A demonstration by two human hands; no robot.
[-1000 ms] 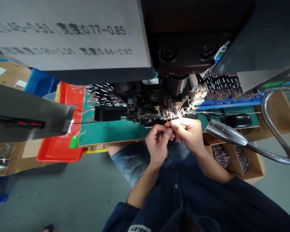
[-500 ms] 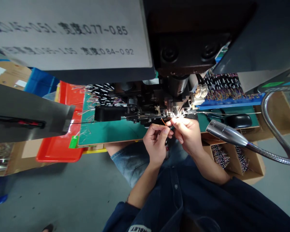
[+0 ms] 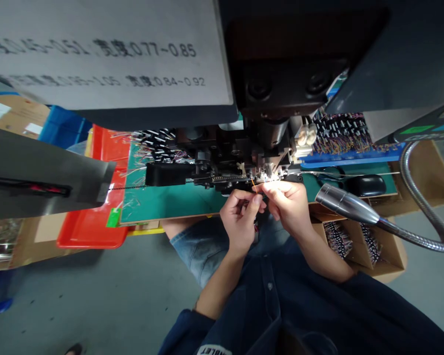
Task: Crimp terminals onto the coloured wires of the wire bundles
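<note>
My left hand [image 3: 241, 217] is closed in a pinch at the front of the machine, with a thin orange wire [image 3: 254, 186] rising from between its thumb and forefinger. Right beside it, my right hand [image 3: 290, 204] is also pinched, its fingertips just below the brightly lit metal tooling [image 3: 269, 175]. Whatever sits in the right fingertips is too small to make out. Both hands' fingertips nearly touch. A perforated metal strip [image 3: 222, 178] runs sideways through the black machine.
A bendable lamp [image 3: 348, 203] reaches in from the right, near a black computer mouse [image 3: 370, 185]. Wire bundles with black connectors fill a blue tray [image 3: 348, 158] and a divided cardboard box [image 3: 387, 268]. At left are a red tray [image 3: 92, 231] and the green tabletop [image 3: 170, 202].
The orange wire has shifted slightly right and stands more upright. Both hands stay pinched in nearly the same place, their fingers shifting a little.
</note>
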